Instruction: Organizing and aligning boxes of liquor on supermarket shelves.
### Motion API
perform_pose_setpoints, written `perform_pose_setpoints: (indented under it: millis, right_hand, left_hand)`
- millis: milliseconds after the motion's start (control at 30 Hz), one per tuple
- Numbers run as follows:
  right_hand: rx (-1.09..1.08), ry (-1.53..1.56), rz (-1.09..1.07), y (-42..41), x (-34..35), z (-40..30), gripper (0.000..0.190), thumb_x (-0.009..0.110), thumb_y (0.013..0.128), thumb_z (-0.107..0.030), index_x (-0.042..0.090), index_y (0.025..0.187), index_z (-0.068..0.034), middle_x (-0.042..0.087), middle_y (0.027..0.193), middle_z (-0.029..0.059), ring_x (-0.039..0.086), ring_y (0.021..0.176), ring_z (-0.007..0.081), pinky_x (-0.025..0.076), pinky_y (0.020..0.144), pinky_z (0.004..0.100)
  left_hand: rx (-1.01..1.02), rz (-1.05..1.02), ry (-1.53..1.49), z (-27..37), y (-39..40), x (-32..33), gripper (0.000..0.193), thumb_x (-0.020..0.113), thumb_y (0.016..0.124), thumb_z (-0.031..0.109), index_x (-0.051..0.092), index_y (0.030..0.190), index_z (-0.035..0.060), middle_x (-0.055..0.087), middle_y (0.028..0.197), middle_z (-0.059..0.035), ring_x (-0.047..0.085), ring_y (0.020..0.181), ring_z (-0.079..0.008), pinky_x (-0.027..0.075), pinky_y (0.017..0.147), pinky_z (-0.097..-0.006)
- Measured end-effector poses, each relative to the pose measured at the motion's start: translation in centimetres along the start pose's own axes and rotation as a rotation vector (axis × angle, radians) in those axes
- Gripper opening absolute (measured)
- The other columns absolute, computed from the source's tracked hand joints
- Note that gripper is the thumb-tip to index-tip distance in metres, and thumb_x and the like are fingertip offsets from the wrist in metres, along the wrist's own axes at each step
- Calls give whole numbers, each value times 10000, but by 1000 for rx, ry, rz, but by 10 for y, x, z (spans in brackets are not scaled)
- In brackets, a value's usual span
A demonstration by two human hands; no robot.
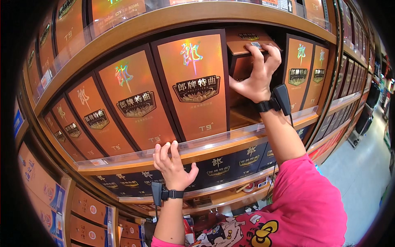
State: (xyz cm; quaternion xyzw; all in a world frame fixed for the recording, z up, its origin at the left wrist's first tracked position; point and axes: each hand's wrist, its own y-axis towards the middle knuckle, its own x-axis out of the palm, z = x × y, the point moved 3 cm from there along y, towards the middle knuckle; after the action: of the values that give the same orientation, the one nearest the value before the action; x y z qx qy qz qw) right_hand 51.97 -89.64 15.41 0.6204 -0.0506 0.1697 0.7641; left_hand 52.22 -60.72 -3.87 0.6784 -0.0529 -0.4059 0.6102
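My right hand (259, 68) reaches into a gap in the row of orange liquor boxes, its fingers on the top of a box (242, 38) that sits set back in the gap. The thumb is by that box's front left edge; whether it grips is hard to see. My left hand (174, 166) rests with spread fingers at the clear plastic front lip of the wooden shelf (200, 156), below the upright orange boxes. Just left of the gap stands a large orange box (197, 92), with another orange box (139, 105) beside it. Both wrists wear black straps with small devices.
Right of the gap stand more orange boxes (297, 74). A wooden shelf edge (216, 14) runs above my right hand. Dark blue boxes (217, 168) line the shelf below. Stacked cartons (89, 207) are at lower left. The aisle floor (364, 173) shows at right.
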Motion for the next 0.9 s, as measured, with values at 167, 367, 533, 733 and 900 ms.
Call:
perform_pose_setpoints:
  millis: [167, 367, 533, 733, 900]
  right_hand:
    - [8, 36, 34, -3, -7, -4, 792, 881, 537, -467, 606, 1209, -151, 386, 1265, 185, 368, 1209, 393, 285, 1023, 553]
    - [26, 78, 59, -11, -20, -9, 782, 886, 534, -421, 609, 1217, -159, 377, 1287, 190, 356, 1209, 378, 271, 1031, 547]
    - [14, 69, 88, -9, -26, -13, 699, 876, 552, -401, 632, 1169, -182, 387, 1258, 166, 357, 1185, 345, 301, 1004, 504]
    - [26, -80, 52, -17, -64, -40, 746, 921, 537, -329, 578, 1184, -187, 370, 1237, 176, 405, 1163, 338, 392, 977, 466]
    - [6, -52, 54, 10, -72, -42, 705, 910, 571, -328, 590, 1179, -174, 397, 1234, 170, 400, 1162, 326, 395, 974, 436]
  left_hand:
    - [-18, -18, 13, 2, -3, -3, 916, 757, 621, 301, 403, 1432, 66, 351, 1392, -168, 235, 1401, -435, 206, 1130, -625]
    - [-26, -37, 46, 3, -5, -1, 930, 749, 612, 313, 392, 1434, 66, 339, 1395, -168, 235, 1401, -437, 213, 1123, -631]
    - [-17, -13, 46, 1, -2, 3, 927, 736, 615, 326, 386, 1437, 78, 334, 1390, -168, 230, 1403, -434, 222, 1108, -634]
    - [-27, -11, 29, 3, -2, 3, 951, 747, 590, 246, 378, 1447, 67, 340, 1413, -190, 229, 1409, -458, 209, 1123, -616]
    - [-28, -13, 11, 3, -2, 2, 949, 746, 593, 243, 376, 1449, 72, 338, 1419, -183, 225, 1412, -454, 211, 1121, -614]
